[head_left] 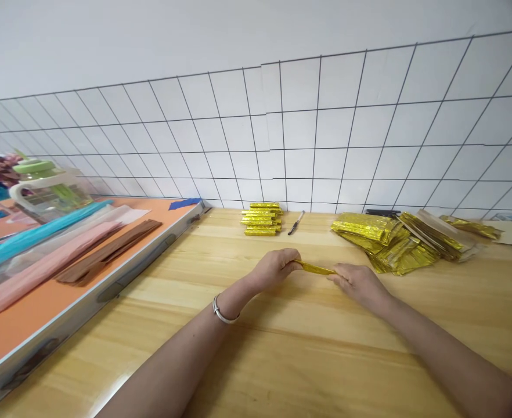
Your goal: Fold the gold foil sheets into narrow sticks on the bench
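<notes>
Between my two hands a narrow strip of gold foil (316, 268) is stretched above the wooden table (256, 360). My left hand (277, 267), with a silver bangle on its wrist, is closed on the strip's left end. The right end is pinched in my right hand (357, 283). Beyond my left hand lies a small stack of gold foil rolls (261, 219). A pen (296, 223) rests beside that stack. A loose heap of flat gold foil pieces (384, 241) lies past my right hand.
On the left, an orange board (29, 313) with a grey edge carries brown paper (112, 249), pink paper (60, 261), blue paper (42, 232) and a green-lidded jug (49, 186). A black object (382, 212) lies behind the heap. A white tiled wall (299, 133) bounds the table.
</notes>
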Available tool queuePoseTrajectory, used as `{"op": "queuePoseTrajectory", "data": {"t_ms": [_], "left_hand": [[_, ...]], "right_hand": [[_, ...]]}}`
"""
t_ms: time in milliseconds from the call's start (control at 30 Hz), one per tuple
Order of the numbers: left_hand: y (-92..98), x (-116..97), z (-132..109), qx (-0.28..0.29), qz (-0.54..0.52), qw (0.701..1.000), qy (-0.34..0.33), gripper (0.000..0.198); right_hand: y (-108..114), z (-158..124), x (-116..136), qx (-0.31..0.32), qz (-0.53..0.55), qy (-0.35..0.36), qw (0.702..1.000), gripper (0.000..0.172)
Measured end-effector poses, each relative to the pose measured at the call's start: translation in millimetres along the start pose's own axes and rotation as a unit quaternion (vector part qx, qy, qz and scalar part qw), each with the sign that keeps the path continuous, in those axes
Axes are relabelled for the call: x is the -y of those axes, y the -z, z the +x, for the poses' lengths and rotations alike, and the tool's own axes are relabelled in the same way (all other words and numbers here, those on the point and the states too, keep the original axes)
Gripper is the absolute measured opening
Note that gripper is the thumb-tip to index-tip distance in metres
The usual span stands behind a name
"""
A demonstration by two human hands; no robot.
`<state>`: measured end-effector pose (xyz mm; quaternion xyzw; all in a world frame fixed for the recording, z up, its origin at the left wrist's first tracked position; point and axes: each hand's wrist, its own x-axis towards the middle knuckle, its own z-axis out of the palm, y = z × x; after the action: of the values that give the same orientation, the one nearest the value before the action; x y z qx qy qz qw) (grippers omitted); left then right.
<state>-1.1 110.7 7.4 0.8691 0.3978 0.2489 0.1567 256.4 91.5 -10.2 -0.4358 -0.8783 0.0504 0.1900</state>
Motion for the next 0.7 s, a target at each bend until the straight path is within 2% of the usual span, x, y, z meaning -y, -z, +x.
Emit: {"op": "queuePoseTrajectory", "data": {"t_ms": [100,167,267,400,467,567,700], "left_hand": [[-4.7,7.7,-0.5,-0.020,0.097,0.994,-0.047,0.021],[-6.8,12.2,-1.7,-0.010,0.172,0.981,-0.089,0.023],[-7.0,13.9,-6.3,0.035,0.246,0.956,-0.153,0.026],[-1.4,1.9,-22.0,0.102,0.273,0.935,-0.204,0.023],[0.7,-8.1,-32.5,0.113,0.266,0.940,-0.183,0.022],[-2.8,-20.1,-42.5,0.083,0.228,0.965,-0.101,0.024],[-17.4,-23.7,-34.1,0.026,0.161,0.986,0.034,0.034]], "right_hand": [[0.3,-0.7,2.1,-0.016,-0.115,0.051,0.992,0.026],[0.6,-1.4,4.4,-0.011,-0.192,0.093,0.977,0.026],[0.2,-3.4,7.1,0.019,-0.259,0.135,0.956,0.030],[-4.1,-11.5,5.3,0.053,-0.287,0.155,0.944,0.038],[-7.0,-18.0,2.1,0.058,-0.289,0.156,0.943,0.044],[-8.5,-25.9,-0.6,0.063,-0.280,0.142,0.947,0.048],[-3.8,-25.8,9.6,0.062,-0.260,0.092,0.959,0.043]]}}
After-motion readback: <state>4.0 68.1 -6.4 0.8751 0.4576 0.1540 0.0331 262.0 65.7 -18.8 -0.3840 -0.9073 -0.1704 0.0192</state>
